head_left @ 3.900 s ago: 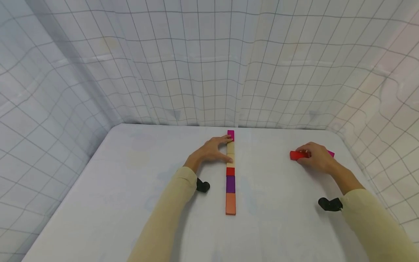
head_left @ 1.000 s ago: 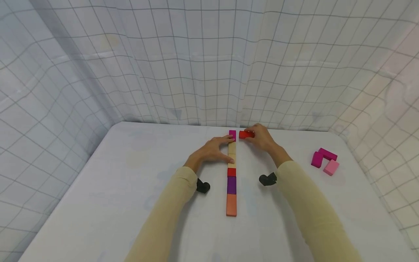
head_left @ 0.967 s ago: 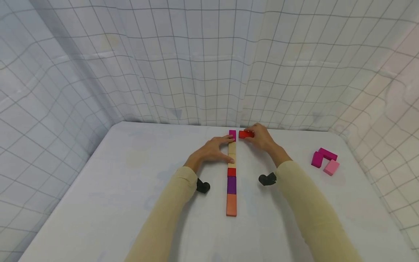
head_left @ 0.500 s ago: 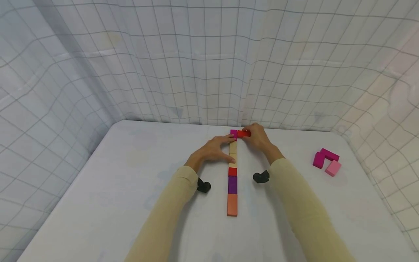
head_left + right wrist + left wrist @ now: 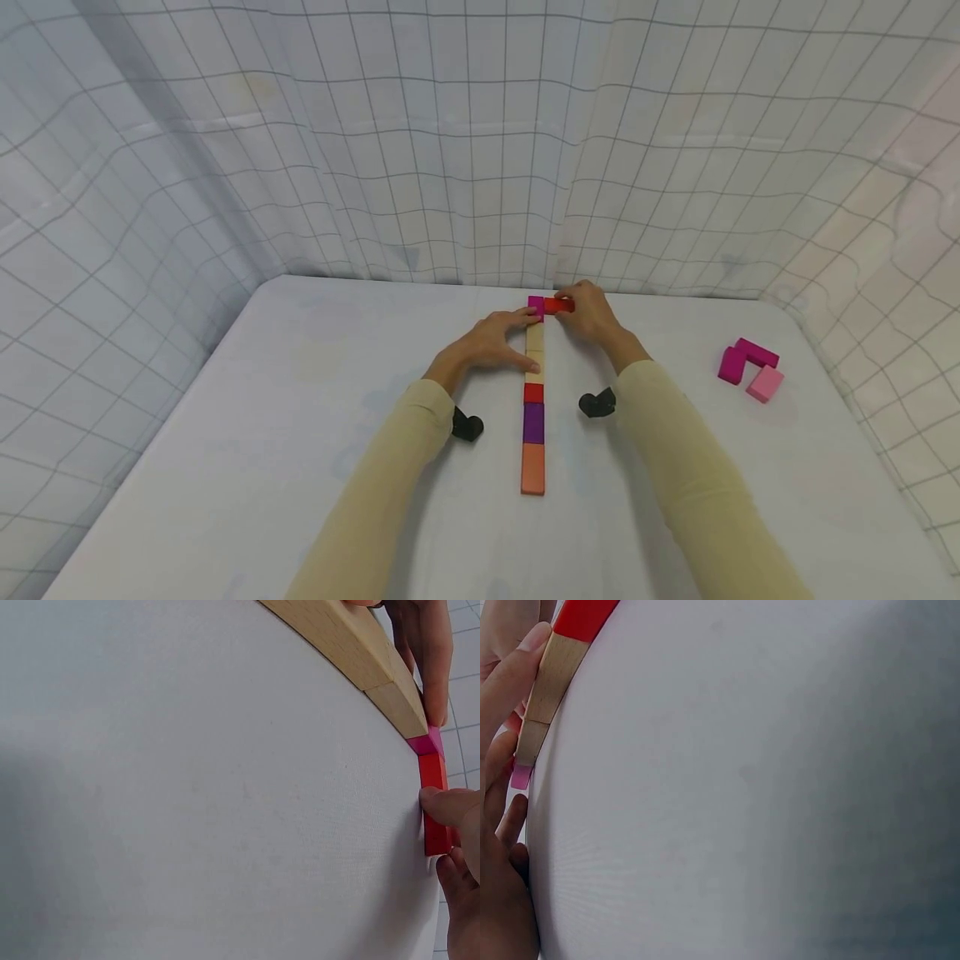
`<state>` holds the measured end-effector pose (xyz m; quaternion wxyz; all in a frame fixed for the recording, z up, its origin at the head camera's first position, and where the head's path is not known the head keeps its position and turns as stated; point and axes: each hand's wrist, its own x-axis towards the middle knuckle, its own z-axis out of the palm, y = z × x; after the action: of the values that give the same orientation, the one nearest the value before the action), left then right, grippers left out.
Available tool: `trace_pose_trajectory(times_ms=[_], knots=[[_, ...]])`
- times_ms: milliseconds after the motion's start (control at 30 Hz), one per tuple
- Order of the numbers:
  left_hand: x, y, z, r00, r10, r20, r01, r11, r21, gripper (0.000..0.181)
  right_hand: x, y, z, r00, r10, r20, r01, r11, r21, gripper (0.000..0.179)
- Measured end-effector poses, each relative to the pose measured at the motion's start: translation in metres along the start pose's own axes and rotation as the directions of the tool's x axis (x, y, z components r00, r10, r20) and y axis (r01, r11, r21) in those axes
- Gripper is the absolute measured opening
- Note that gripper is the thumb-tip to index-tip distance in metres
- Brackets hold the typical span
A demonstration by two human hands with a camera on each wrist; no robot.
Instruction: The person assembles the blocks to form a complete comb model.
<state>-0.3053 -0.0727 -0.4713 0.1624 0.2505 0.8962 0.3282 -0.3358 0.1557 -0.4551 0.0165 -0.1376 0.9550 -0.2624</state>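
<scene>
Red block [image 5: 558, 306], pinched by right hand [image 5: 590, 313], moved left against magenta block [image 5: 536, 302]; left hand [image 5: 489, 340], seemingly loose, spread on block row [image 5: 534, 423].

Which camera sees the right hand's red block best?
The right wrist view: the red block looks biggest, mostly uncovered by the right hand. The head view shows it small, partly covered; the left wrist view perhaps only slivers.
</scene>
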Motion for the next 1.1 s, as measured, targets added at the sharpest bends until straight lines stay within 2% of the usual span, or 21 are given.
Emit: trace_pose_trajectory(times_ms=[167,300,633,867,1100], knots=[[0.0,0.0,0.001,1.0,0.02,-0.003,-0.02,1.0,-0.007,0.089,0.0,0.002,0.0,1.0,-0.023,-0.006,0.023,1.0,-0.006,0.036],[0.0,0.001,0.002,1.0,0.016,0.004,-0.016,1.0,0.0,0.091,-0.002,0.006,-0.003,0.999,-0.036,0.019,0.036,0.999,-0.019,0.041],[-0.003,0.0,0.0,1.0,-0.004,-0.001,0.004,1.0,0.006,0.092,-0.016,0.017,-0.036,0.997,-0.024,0.077,0.024,1.0,-0.009,0.046],[-0.006,0.002,-0.001,1.0,0.0,-0.014,-0.001,1.0,-0.009,0.092,-0.027,0.03,-0.05,0.994,-0.027,0.107,0.025,1.0,0.014,0.044],[-0.003,-0.001,0.002,1.0,0.017,-0.01,-0.017,1.0,-0.006,0.092,-0.046,0.036,-0.063,0.994,-0.06,0.092,0.054,0.996,0.064,0.045]])
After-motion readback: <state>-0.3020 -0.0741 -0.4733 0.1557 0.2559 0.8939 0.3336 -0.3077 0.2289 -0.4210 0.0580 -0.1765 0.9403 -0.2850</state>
